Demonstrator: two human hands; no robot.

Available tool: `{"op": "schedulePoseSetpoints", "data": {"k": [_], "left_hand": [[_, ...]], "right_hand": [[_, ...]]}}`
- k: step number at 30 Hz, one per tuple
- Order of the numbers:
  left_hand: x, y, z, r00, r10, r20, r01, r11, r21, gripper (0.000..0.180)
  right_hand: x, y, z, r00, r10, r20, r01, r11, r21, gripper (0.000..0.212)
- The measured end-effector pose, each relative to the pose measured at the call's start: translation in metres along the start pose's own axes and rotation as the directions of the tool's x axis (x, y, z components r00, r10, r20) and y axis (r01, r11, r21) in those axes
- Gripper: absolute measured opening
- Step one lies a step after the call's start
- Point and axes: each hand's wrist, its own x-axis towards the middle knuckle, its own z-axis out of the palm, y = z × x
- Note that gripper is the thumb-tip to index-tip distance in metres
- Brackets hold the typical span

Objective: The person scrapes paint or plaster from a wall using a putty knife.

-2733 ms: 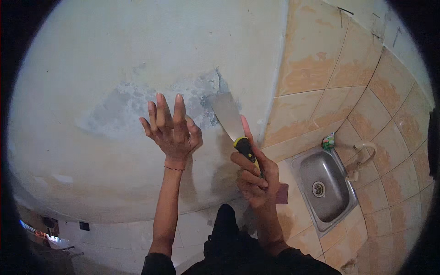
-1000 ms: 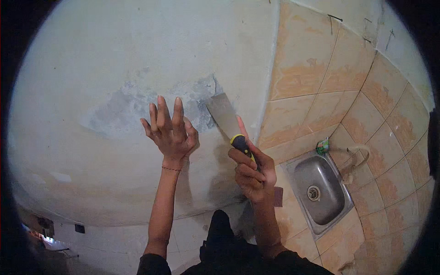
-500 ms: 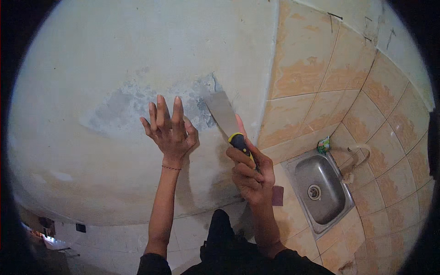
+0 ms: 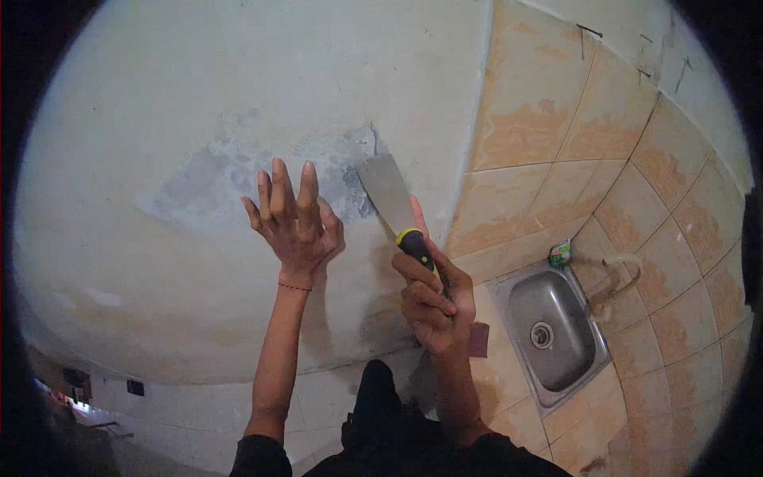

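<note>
A putty knife point(image 4: 395, 208) is held against a pale plastered wall point(image 4: 159, 95), its flat metal blade laid just above the right hand point(image 4: 433, 298) and its edge meeting a grey scraped patch point(image 4: 230, 179) where the coating is gone. The black handle with its yellow collar is wrapped by the fingers of that hand, which are closed firmly around it, with the forefinger stretched up along the neck of the tool. The tool is judged to be light and easily steered; the thin blade is likely to flex a little under pressure, while the handle is stiff and offers the proper place for a grip, the blade edge being best left untouched. The left hand point(image 4: 292, 222) is spread open, fingers apart, and is pressed or rested flat on the wall just to the left of the blade, holding nothing. Further out to the right of the right hand, tan glazed tiles point(image 4: 548, 135) are seen, and below them a small stainless steel sink point(image 4: 552, 330) with a tap and a small green object at its upper rim.
</note>
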Motion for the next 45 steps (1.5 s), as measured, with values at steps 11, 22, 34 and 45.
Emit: {"op": "schedulePoseSetpoints", "data": {"k": [11,22,34,45], "left_hand": [[-0.001,0.001,0.001,1.000,-0.005,-0.014,0.005,1.000,0.015,0.056],[0.000,0.002,0.002,1.000,-0.011,0.001,0.011,1.000,0.007,0.058],[-0.003,-0.003,0.002,1.000,-0.011,-0.022,0.012,1.000,0.018,0.056],[-0.002,0.001,-0.001,0.999,-0.020,0.029,0.020,1.000,0.002,0.055]], "right_hand": [[-0.003,-0.001,0.001,1.000,0.013,-0.022,-0.011,0.999,0.053,0.026],[0.000,0.000,0.002,1.000,-0.005,0.007,0.005,0.999,-0.035,0.030],[0.002,0.008,0.000,0.998,0.012,0.056,-0.011,1.000,-0.025,0.041],[0.003,0.002,0.002,0.996,0.023,0.085,-0.016,0.997,-0.076,0.061]]}}
